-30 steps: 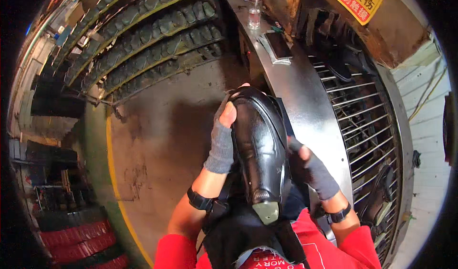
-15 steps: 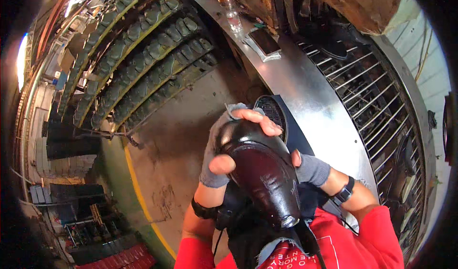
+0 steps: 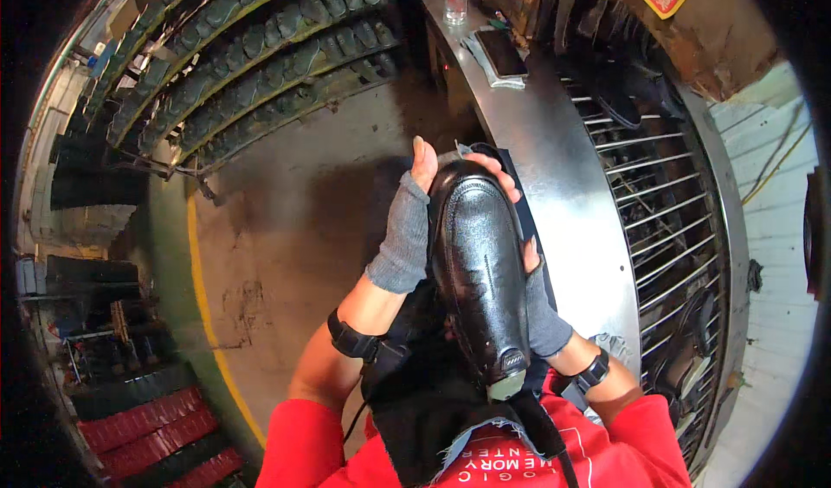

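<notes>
A glossy black leather shoe is held in front of my chest, toe pointing away from me and its top facing up. At its heel end a pale greenish piece shows. My left hand, in a grey fingerless glove, cradles the toe; its thumb stands off to the left and its fingertips show beyond the toe's right side. My right hand, gloved alike, grips the shoe's right side, with most of its fingers hidden underneath. Black cloth lies over my lap below the shoe.
Along the right runs a shiny metal ledge bearing a phone on a cloth and a clear bottle. Beyond it, a barred metal rack has dark shoes about it. Tiered racks of dark shoes stand at the far left.
The shoe has turned from slanting to nearly straight lengthwise, its toe now farther from me. My left thumb has come off the shoe's upper. My view has shifted slightly.
</notes>
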`<state>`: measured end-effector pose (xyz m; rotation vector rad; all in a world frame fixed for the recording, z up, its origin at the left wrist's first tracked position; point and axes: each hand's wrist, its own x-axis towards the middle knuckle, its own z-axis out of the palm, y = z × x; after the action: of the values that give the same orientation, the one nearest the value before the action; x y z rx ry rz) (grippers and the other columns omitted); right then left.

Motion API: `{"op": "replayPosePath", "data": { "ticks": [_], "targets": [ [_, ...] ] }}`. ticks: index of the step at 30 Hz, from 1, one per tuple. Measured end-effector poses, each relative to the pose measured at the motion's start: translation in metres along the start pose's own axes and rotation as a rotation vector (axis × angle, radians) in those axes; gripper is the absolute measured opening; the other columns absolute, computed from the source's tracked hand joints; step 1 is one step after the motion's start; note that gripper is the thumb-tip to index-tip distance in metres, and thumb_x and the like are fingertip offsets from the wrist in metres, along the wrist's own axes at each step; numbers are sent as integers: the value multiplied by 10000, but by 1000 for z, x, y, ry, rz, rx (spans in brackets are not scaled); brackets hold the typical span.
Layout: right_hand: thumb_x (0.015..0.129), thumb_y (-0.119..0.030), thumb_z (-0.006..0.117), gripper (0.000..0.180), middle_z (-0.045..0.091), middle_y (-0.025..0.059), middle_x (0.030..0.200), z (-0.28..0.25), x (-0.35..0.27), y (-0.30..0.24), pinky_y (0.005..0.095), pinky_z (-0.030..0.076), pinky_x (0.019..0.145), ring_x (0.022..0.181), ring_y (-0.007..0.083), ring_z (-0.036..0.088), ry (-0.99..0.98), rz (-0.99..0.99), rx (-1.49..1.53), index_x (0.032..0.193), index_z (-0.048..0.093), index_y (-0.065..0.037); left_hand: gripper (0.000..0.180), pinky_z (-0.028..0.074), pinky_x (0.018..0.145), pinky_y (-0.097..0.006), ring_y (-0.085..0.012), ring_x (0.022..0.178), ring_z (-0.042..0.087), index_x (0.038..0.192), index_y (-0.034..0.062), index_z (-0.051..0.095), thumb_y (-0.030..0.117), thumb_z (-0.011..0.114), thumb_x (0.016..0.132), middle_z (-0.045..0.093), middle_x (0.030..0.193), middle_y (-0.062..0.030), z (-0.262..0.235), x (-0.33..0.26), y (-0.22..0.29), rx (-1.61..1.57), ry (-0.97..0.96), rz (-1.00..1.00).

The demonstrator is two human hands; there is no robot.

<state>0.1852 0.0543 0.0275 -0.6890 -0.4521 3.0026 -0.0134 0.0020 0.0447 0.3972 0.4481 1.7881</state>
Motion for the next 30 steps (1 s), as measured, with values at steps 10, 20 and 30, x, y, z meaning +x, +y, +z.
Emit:
{"op": "replayPosePath", "data": {
  "ticks": [10, 20, 30],
  "targets": [
    [1023, -780, 362, 916, 633, 181, 1417, -3, 3, -1, 460, 606, 999, 1159, 305, 714, 29, -138, -304, 1552, 441, -36, 971, 518, 1104, -473, -320, 1232, 676, 1311, -48, 659, 788, 256, 1026, 700, 1307, -250, 39, -15, 52, 812, 82, -37],
    [1027, -758, 405, 907, 563, 180, 1506, 12, 25, 2, 448, 553, 1095, 1295, 283, 640, -10, -329, -499, 1565, 430, -28, 1300, 517, 1055, -545, -430, 1214, 636, 1542, -40, 447, 1010, 435, 774, 666, 1328, -249, 26, -35, 11, -71, -216, -126],
    [916, -824, 551, 996, 579, 132, 1446, 18, -7, -13, 373, 588, 1015, 1264, 210, 634, -22, -173, -608, 1510, 473, -29, 1047, 573, 1021, -514, -391, 1184, 678, 1452, -47, 529, 850, 510, 912, 677, 1315, -239, -10, -32, -6, -177, -147, -109]
  ]
}}
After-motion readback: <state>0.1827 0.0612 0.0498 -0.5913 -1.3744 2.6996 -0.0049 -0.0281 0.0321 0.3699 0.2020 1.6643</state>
